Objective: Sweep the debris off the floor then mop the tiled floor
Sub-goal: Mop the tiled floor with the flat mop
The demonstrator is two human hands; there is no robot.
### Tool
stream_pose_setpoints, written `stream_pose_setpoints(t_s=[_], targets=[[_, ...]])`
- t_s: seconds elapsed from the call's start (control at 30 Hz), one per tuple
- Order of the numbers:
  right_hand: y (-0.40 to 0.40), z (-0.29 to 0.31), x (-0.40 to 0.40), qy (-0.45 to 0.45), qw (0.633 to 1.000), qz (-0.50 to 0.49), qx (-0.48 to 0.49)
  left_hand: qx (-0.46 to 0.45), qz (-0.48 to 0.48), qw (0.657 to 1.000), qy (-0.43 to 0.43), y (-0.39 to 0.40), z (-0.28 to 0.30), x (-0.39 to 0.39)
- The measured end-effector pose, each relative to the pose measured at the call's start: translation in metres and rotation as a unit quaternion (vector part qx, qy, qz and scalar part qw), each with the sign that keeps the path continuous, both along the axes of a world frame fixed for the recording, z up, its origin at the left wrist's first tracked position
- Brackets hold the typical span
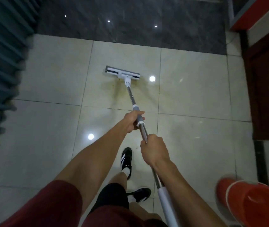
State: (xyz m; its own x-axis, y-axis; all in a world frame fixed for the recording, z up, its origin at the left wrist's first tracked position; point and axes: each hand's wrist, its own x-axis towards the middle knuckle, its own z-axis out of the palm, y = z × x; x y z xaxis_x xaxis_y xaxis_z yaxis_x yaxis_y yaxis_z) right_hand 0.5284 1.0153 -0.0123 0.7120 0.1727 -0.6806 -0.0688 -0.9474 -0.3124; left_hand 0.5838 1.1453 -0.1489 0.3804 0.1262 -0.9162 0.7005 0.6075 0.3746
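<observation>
Mop (131, 94): head flat on tiled floor (188, 89) ahead, handle running back toward body; left hand (133, 121) grips forward, right hand (154, 149) grips behind.

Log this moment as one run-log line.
phase: mopping | left hand: grips mop handle | right hand: grips handle lower | mop head: on tile, yellowish streak behind

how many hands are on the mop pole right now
2. The left hand grips the mop pole at its grey collar, nearer the mop head. The right hand grips the bare metal farther back, nearer the body.
</observation>
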Motion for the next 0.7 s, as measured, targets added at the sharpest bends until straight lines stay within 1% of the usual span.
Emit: stream_pose_setpoints(t_s=[0.07,0.17,0.27,0.37,0.47,0.57,0.67,0.7], targets=[[0.021,-0.002,0.004,-0.024,0.997,0.071,-0.036,0.015,0.022,1.000,0.009,0.020,-0.011,0.001],[0.050,-0.009,0.010,-0.046,0.986,0.146,-0.066,0.021,0.049,0.998,0.018,0.048,-0.021,-0.001],[0.073,-0.017,0.016,-0.049,0.975,0.200,-0.080,0.018,0.058,0.998,0.031,0.072,-0.031,-0.008],[0.090,-0.026,0.022,-0.048,0.968,0.231,-0.084,0.014,0.080,0.996,0.037,0.088,-0.041,-0.013],[0.097,-0.036,0.024,-0.046,0.965,0.243,-0.089,0.009,0.090,0.995,0.038,0.095,-0.051,-0.017],[0.097,-0.041,0.025,-0.045,0.968,0.230,-0.087,0.003,0.082,0.996,0.037,0.097,-0.063,-0.018],[0.097,-0.047,0.032,-0.022,0.977,0.201,-0.070,0.009,0.063,0.997,0.038,0.098,-0.067,-0.015],[0.096,-0.050,0.034,0.001,0.983,0.178,-0.052,0.012,0.058,0.997,0.040,0.099,-0.068,-0.014]])
